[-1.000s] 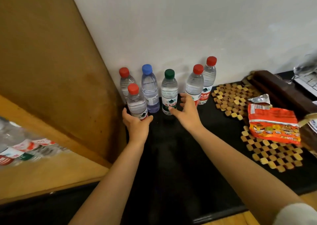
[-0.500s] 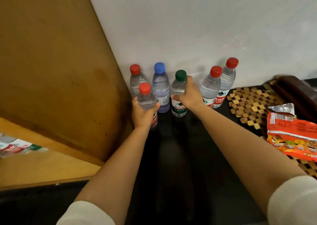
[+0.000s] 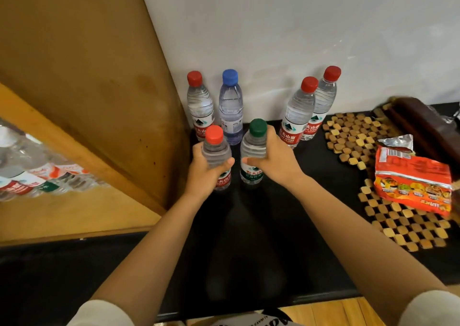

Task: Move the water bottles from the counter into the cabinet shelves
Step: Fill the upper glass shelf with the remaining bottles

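Head view | my left hand (image 3: 207, 169) grips red-capped bottle (image 3: 216, 161), right hand (image 3: 271, 161) grips green-capped bottle (image 3: 253, 156) | both upright | cabinet shelf (image 3: 74, 201) lies left, nearer left hand

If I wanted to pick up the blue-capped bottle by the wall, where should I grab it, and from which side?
Probably round the clear ribbed body above the label of the blue-capped bottle, coming from the front. It stands upright against the wall, with a red-capped bottle close on its left, so back and left are blocked. The ribbed waist should give the fingers purchase.
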Motion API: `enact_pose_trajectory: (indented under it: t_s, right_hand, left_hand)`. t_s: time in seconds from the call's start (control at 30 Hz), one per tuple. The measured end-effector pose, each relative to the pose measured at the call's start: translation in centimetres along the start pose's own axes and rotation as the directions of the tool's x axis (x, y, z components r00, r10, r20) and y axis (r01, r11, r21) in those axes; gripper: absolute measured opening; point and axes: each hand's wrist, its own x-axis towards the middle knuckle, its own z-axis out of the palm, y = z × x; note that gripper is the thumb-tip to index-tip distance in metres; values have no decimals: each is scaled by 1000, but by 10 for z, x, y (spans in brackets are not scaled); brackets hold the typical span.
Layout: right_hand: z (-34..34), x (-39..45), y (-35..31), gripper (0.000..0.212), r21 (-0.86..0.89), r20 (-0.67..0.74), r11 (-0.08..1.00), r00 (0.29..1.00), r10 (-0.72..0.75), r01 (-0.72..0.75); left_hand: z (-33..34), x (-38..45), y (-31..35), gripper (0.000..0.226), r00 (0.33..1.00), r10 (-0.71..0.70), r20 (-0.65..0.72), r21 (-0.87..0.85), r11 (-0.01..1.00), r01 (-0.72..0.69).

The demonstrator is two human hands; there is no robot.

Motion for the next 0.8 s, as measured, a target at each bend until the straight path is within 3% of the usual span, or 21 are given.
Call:
enact_pose_trajectory:
  t_s: [0.3,0.5,0.67,0.8]
  right_hand:
    - [16,-93,-18,69,-4,87,999,995,-49,49]
    - [26,-117,-41,67,-39,115,996,990,-78,83]
    - [27,-139,-85,59,-21,94,987,983,-157,159]
    - [26,-157,-139,62,-22,47,963,963,-266,267]
  left_hand:
    - [-28,-78,-19,67,968,19,249,62,997,-36]
    - [-59,-112,-10,58,924,5,382,-2,1000,-5]
    - [-108,-145,16,61,914,15,406,-64,998,12]
    - [-158,-168,47,61,897,101,431,-53,995,-86]
